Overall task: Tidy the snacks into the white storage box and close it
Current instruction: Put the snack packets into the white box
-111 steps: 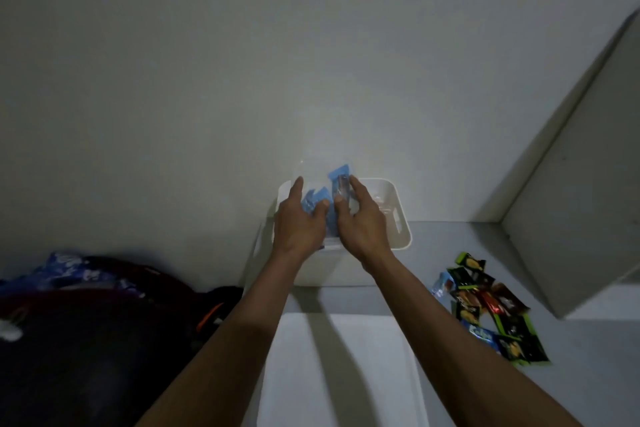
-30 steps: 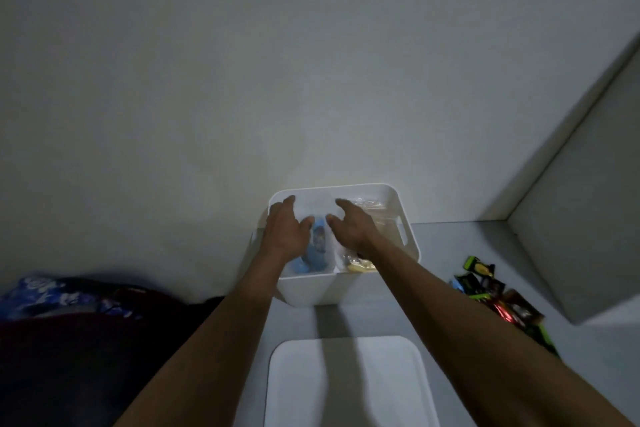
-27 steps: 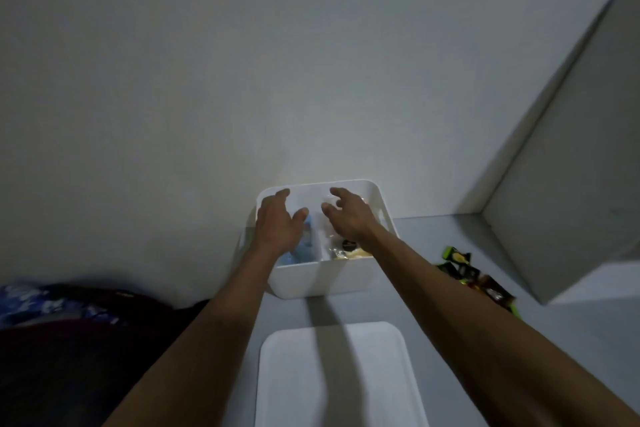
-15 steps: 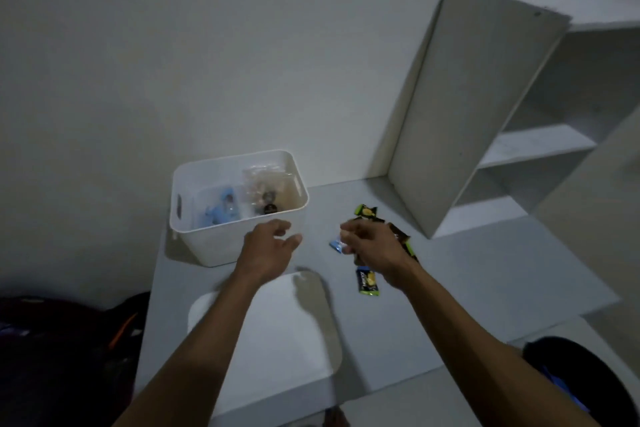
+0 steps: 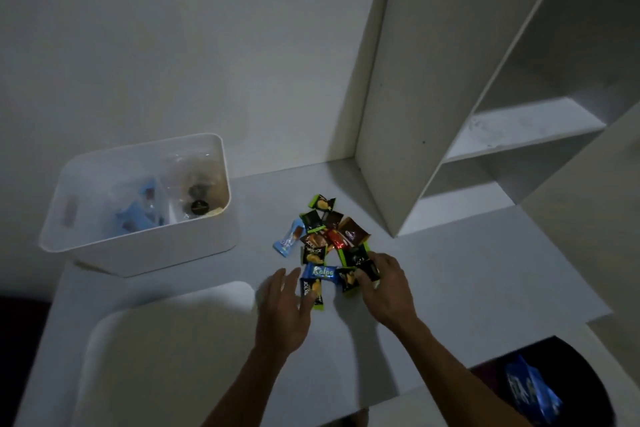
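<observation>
White storage box [image 5: 145, 246] left behind; both hands had moved to the snack pile [image 5: 325, 246].
Left hand [image 5: 282, 314] splayed over packets, gripping nothing; right hand [image 5: 386, 288] pinched a dark packet [image 5: 370, 270].

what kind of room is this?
Probably a home room or storage corner: a white desk against a plain wall, an empty white shelf unit, and a white storage box beside loose snacks.

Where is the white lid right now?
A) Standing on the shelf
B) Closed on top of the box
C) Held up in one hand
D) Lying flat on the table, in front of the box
D: the white lid lies flat on the table, nearer the camera than the open white storage box.
</observation>
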